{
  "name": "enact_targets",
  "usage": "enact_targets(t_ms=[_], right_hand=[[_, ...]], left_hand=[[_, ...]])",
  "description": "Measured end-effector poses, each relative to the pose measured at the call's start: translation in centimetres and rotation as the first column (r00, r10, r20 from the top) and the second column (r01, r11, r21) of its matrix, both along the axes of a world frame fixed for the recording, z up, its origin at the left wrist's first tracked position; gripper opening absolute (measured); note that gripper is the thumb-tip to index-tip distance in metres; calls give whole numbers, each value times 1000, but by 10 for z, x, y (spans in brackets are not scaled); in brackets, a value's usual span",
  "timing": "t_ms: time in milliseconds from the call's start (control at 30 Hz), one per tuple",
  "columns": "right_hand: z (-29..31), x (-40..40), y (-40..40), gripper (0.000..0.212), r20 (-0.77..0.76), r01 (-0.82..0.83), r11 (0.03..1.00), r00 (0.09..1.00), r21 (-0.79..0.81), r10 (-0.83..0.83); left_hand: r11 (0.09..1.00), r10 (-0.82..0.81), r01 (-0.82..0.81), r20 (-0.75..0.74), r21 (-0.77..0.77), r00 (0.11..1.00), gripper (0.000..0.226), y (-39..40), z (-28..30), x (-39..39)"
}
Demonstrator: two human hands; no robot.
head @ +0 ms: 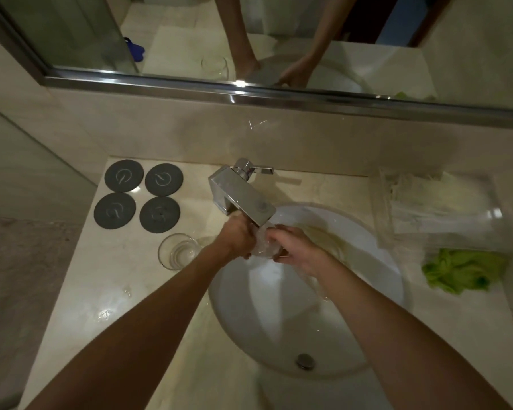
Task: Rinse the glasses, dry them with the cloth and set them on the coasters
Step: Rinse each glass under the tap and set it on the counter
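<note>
**Rinsing the first glass under the tap**

We have a glass point(264, 247) held under the spout of the faucet point(243, 199), over the sink point(382, 279), with water running across it. To rinse well, we judge it best to turn the glass slowly in the stream so that water reaches the inside and the rim, and to keep it low over the basin so that a slip costs little (wet glass is slick, and the basin is hard).

Our left hand point(237, 238) curls round the left side of the glass and grasps it. Our right hand point(290, 247) has its fingers bent over the right side, gripping or rubbing it; how tightly, we cannot tell through the blur of water.

A second glass point(178, 251) stands upright on the counter just left of the sink, untouched. The four dark coasters point(142, 193) lie beyond it, nothing on them. The green cloth point(462, 270) lies crumpled on the counter to the right of the sink, within reach for drying, which we judge comes next.
</note>
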State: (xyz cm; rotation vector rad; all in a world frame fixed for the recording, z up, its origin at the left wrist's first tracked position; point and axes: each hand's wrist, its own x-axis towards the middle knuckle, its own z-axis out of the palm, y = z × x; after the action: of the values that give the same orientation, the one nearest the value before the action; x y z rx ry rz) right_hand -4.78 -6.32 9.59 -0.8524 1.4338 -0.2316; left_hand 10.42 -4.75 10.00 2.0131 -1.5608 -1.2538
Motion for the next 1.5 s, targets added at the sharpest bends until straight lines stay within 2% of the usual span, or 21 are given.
enact_targets(t_ms=[100, 167, 233, 267, 333, 400, 433, 500, 600, 700, 800, 867, 933, 1000, 1033, 1100, 1200, 1267, 1333, 1433, 1500], right_hand=[[-4, 3, 3, 50, -63, 117, 993, 991, -21, -118], [-10, 5, 8, 51, -53, 238, 970, 969, -54, -241], [-13, 6, 14, 40, -6, 347, 936, 937, -58, -348], [-15, 5, 16, 36, 1, 351, 934, 936, -62, -352], [-17, 2, 16, 33, -17, 257, 964, 966, -63, -259], [-11, -4, 14, 29, 1, 119, 993, 993, -2, -119], [-7, -7, 11, 33, 19, 47, 998, 999, 35, -48], [-2, -12, 8, 49, 43, -62, 994, 997, 90, 59], [3, -11, 7, 35, 62, -58, 995, 997, 82, 53], [-5, -5, 15, 33, 154, 112, 991, 980, 76, -123], [-12, 13, 32, 50, 308, 343, 935, 883, 93, -355], [-14, 23, 37, 41, 316, 435, 899, 846, 53, -428], [-15, 25, 38, 44, 265, 421, 907, 873, 9, -409], [-10, 20, 37, 43, 189, 287, 957, 943, -48, -274], [-6, 16, 35, 34, 154, 206, 977, 968, -51, -196], [0, 7, 26, 15, 143, 98, 994, 984, 54, -104], [12, -4, 16, 10, 116, -8, 991, 993, 132, -8], [9, -2, 12, 17, 31, 7, 1000, 999, 31, -8], [4, 3, 13, 30, 35, 166, 986, 986, -10, -166], [4, 7, 18, 41, 192, 354, 909, 898, 220, -396], [9, 3, 21, 43, 251, 357, 867, 856, 347, -453]], left_hand=[[969, 148, -80, -290, 235, 946, 47, 4, 0, -6], [905, 364, -199, -444, 376, 819, 53, 9, -1, -8], [843, 495, -259, -492, 472, 716, 56, 13, -3, -9], [844, 495, -264, -486, 468, 721, 57, 14, -4, -10], [925, 326, -216, -360, 313, 874, 51, 13, -3, -11], [991, 106, -102, -45, 86, 993, 37, 7, 1, -9], [999, 29, -32, 98, 32, 995, 33, 5, 3, -8], [996, -87, 80, 180, 45, 980, 28, 3, 11, -10], [992, -86, 77, 98, 98, 991, 26, 4, 15, -16], [971, 160, -146, -57, 189, 985, 33, 6, 12, -18], [915, 374, -309, -260, 260, 890, 33, 8, 12, -25], [888, 448, -362, -355, 284, 820, 25, 13, 18, -30], [886, 452, -353, -392, 300, 801, 23, 16, 19, -28], [922, 368, -324, -222, 211, 903, 17, 14, 16, -18], [961, 270, -265, -72, 78, 960, 15, 11, 13, -11], [983, 107, -82, 148, -164, 983, 20, 8, 8, -1], [975, -20, 62, 193, -214, 981, 22, 15, 6, -3], [985, 73, -60, 74, -162, 995, 33, 26, 7, -12], [966, 231, -249, -191, -73, 954, 32, 39, 13, -24], [927, 357, -359, -542, 107, 761, 25, 51, 13, -40], [939, 332, -314, -597, 138, 730, 55, 52, 5, -38]])
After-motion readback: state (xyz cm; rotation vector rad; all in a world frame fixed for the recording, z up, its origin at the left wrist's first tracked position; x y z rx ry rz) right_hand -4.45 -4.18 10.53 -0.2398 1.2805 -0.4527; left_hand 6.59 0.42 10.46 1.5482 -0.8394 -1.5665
